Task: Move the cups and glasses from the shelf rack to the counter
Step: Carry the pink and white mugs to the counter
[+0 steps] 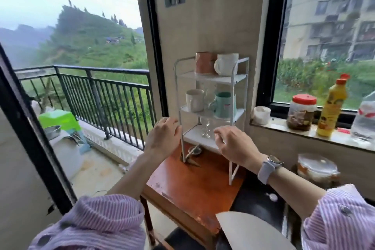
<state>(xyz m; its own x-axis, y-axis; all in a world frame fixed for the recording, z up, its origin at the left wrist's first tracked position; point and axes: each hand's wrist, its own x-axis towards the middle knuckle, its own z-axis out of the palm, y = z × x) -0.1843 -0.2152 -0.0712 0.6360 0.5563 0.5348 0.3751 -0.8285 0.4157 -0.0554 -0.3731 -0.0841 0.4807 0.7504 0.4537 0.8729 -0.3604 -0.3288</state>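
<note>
A white three-tier shelf rack (236, 79) stands on a small wooden table (194, 184). Its top tier holds a pink cup (204, 63) and a white mug (226, 64). A white cup (194, 100), a clear glass (209, 95) and a teal mug (224, 105) share the middle tier. On the bottom tier stands a clear stemmed glass (206, 130). My left hand (163, 138) hovers at the rack's left post, fingers apart and empty. My right hand (235, 145) is in front of the bottom tier, fingers curled and holding nothing.
A window ledge (304, 135) to the right carries a white pot (261, 114), a red-lidded jar (301, 112), a yellow bottle (332, 108) and a clear bottle (365, 119). A balcony railing (91, 87) is on the left. A lidded container (317, 168) sits lower right.
</note>
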